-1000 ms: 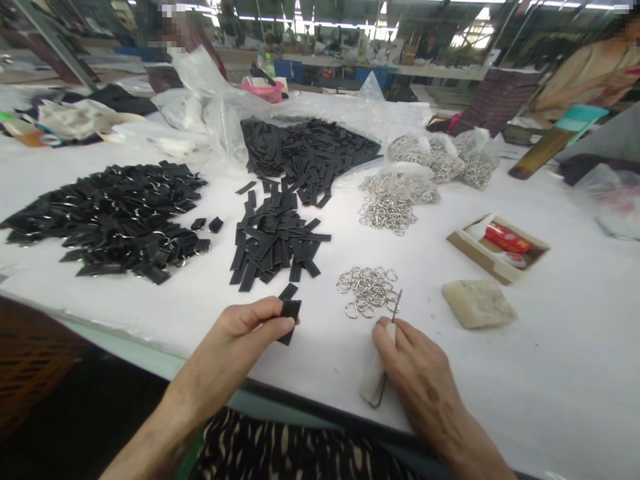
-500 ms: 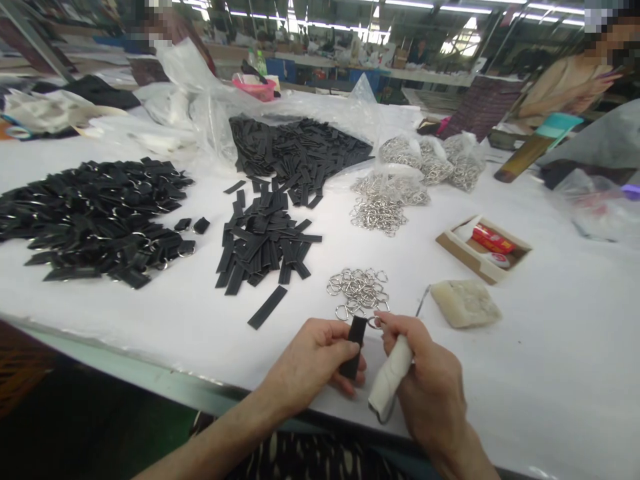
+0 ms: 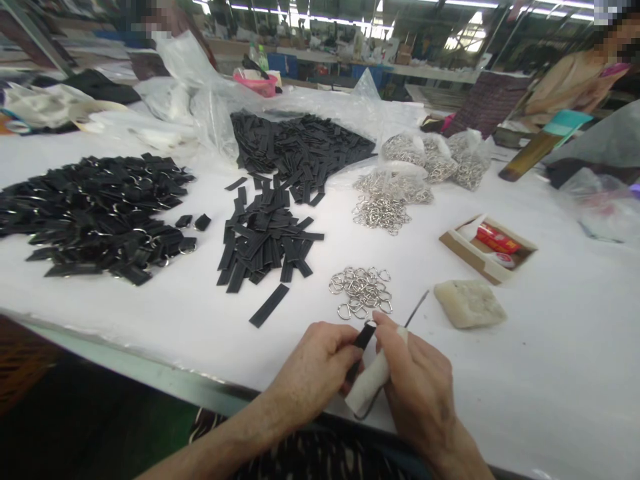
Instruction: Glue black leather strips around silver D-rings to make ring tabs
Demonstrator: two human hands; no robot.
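Pinched in my left hand (image 3: pixel 320 363) is a short black webbing strip (image 3: pixel 367 335), tilted up to the right. A metal D-ring (image 3: pixel 371 323) sits at its upper end, close to my right fingertips; whether it is threaded on, I cannot tell. My right hand (image 3: pixel 423 377) is closed around a tool with a white wrapped handle (image 3: pixel 371 381), its thin dark metal shaft (image 3: pixel 417 309) pointing up and away. Just beyond my hands lies a small pile of D-rings (image 3: pixel 361 288). One single black strip (image 3: pixel 269 305) lies left of them, in front of a heap of loose strips (image 3: pixel 265 240).
On the left spreads a big heap of black strips with rings (image 3: pixel 100 220). Bagged rings (image 3: pixel 440 160) and a larger strip heap (image 3: pixel 305 147) stand farther back. To the right are a whitish block (image 3: pixel 470 305), a small box (image 3: pixel 487 250) and a bottle (image 3: pixel 545 147). A person (image 3: pixel 575 87) is behind.
The D-ring, held apart by my right fingers before, is now at the strip's end. My right hand has moved left against the strip, which has tilted to the right.
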